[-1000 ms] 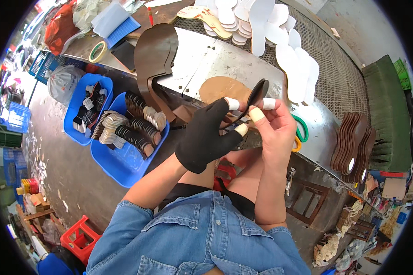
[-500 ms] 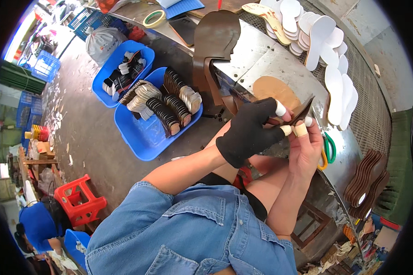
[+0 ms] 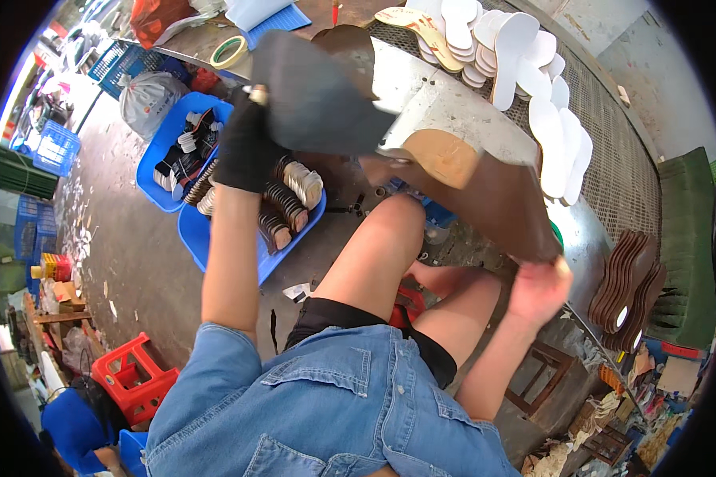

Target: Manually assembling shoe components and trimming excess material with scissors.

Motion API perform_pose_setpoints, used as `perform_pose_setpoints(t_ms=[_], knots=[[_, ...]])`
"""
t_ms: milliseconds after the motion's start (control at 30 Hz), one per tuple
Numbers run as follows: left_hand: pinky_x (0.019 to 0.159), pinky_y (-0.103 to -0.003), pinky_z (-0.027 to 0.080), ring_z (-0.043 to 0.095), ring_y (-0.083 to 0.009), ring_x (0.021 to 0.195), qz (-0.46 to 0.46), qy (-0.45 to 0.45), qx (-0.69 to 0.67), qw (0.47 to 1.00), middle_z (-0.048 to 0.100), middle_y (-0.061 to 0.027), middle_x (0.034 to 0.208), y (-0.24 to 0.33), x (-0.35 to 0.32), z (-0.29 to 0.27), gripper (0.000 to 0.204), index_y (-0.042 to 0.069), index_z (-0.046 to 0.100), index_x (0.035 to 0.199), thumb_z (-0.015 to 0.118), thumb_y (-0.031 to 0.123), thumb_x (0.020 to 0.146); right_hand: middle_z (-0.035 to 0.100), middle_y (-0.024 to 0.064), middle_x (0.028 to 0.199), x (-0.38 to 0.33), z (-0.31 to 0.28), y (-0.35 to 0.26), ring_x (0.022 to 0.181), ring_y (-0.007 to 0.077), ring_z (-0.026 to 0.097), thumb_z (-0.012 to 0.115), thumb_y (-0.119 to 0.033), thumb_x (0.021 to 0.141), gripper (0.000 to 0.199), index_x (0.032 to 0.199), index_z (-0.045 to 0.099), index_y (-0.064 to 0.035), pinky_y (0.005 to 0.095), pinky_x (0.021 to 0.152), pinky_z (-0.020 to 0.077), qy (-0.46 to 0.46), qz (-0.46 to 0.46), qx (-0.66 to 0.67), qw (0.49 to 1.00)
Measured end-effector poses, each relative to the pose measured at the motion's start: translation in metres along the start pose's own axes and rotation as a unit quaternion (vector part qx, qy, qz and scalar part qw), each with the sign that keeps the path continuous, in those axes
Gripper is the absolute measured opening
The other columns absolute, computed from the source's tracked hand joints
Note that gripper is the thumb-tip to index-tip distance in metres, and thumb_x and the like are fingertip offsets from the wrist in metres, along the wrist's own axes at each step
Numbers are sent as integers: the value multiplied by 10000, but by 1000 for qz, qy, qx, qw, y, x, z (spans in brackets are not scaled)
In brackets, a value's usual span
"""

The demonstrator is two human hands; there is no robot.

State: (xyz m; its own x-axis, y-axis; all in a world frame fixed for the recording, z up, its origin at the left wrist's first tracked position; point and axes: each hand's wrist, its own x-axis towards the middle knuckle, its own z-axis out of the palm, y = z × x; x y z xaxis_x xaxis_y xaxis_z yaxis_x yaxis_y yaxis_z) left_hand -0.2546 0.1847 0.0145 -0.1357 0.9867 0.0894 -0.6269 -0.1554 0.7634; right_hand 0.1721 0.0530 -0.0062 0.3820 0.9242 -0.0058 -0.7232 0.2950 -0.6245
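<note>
My left hand (image 3: 250,147), in a black glove with fingertips bare, is raised over the blue bins and closed on a dark grey flexible sheet (image 3: 318,99), blurred by motion. My right hand (image 3: 539,290) is low on the right, its fingers pinching the lower end of a long brown leather piece (image 3: 497,203). Whether the grey and brown parts are one sheet, I cannot tell. A tan rounded piece (image 3: 441,155) shows behind the leather on the metal worktop (image 3: 501,131). Beside the leather, a bit of green scissor handle (image 3: 556,232) peeks out.
White insoles (image 3: 517,56) lie heaped at the far right, and stacked brown insoles (image 3: 624,270) sit at the right. Two blue bins (image 3: 192,230) hold bundled pieces at left. A tape roll (image 3: 229,52) is on the far table. A red stool (image 3: 135,378) stands lower left.
My hands have moved apart: the left up and to the left, the right slightly down. Leather is now spread out by them, where before they met at a small dark piece.
</note>
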Motion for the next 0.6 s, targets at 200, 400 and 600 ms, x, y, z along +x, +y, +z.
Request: perform_pose_setpoints(t_ms=[200,400,600], knots=[[858,-285,472,592,-161,995,-451,224,-397,767,619,-75,1106,82,50,-16,444,55,520,1272,608,278,898,601,130,1195,-3,-39,-16,1115,251,570,459,-159,895,275,1072,575,16,399,972,454,-31,-16,28,999],[823,-251,474,580,-94,950,-181,-179,260,932,617,-31,1099,17,43,60,439,42,529,1249,596,314,910,608,90,1179,-9,-24,-21,1098,225,574,420,-199,923,283,1056,582,-10,391,960,450,12,-46,3,999],[806,-257,458,547,-90,892,-182,-172,356,900,613,-29,990,-125,70,32,273,53,598,1076,565,275,920,622,110,1134,-14,-22,-45,1006,219,603,550,-76,830,263,1073,572,20,358,881,495,71,-119,-14,990]])
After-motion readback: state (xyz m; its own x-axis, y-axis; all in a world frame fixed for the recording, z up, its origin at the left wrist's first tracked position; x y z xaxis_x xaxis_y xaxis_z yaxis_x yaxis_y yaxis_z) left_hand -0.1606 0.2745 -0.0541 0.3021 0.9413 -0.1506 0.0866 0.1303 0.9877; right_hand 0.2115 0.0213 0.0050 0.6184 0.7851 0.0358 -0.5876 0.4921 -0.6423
